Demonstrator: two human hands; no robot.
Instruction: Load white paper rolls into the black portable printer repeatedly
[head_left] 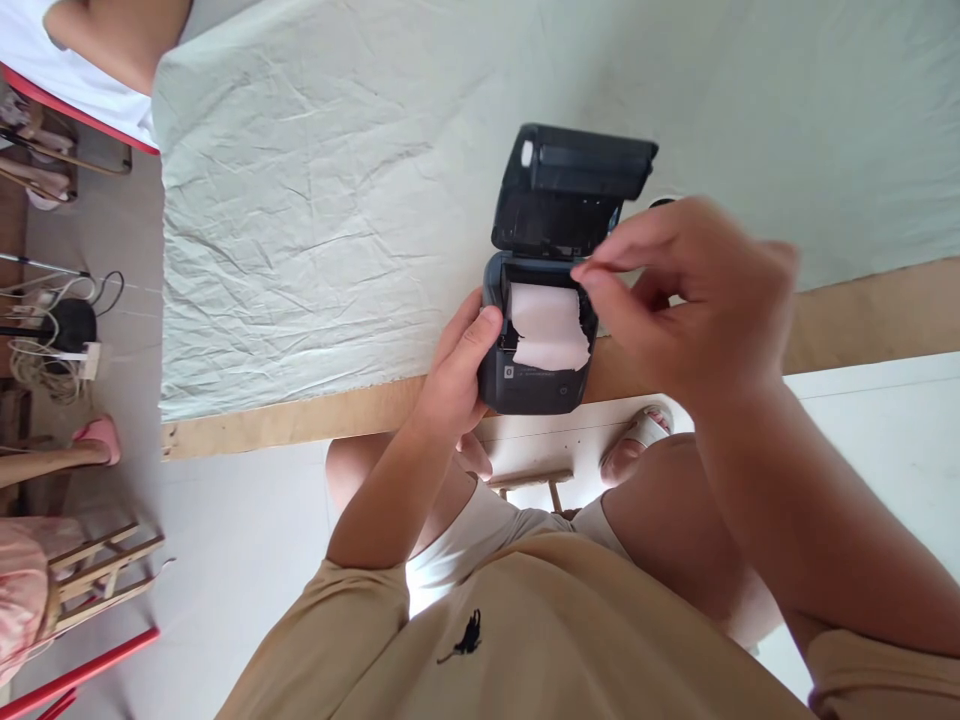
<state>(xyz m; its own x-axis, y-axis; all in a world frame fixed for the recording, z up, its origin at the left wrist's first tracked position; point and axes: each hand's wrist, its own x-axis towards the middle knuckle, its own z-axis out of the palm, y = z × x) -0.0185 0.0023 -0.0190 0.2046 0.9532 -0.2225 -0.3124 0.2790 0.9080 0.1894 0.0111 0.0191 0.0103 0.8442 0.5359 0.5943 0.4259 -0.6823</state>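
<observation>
A dark portable label printer (536, 392) is held just above the table's near edge, its lid (574, 165) swung up and away from me. Inside the compartment sits a roll of white paper (547, 320), whose loose, ragged end lies over the front of the body. My left hand (461, 365) grips the printer's left side, thumb on the rim. Over the right side of the compartment is my right hand (690, 290), thumb and forefinger pinched together near the hinge. Whether anything is between those fingertips cannot be made out.
A wrinkled pale green cloth (315, 230) covers the wooden table (300, 425). Part of a small black object (662, 202) shows behind my right hand. At the upper left is another person's arm (120, 40). Cables (45, 365) and a wooden stool (105, 575) are on the floor at left.
</observation>
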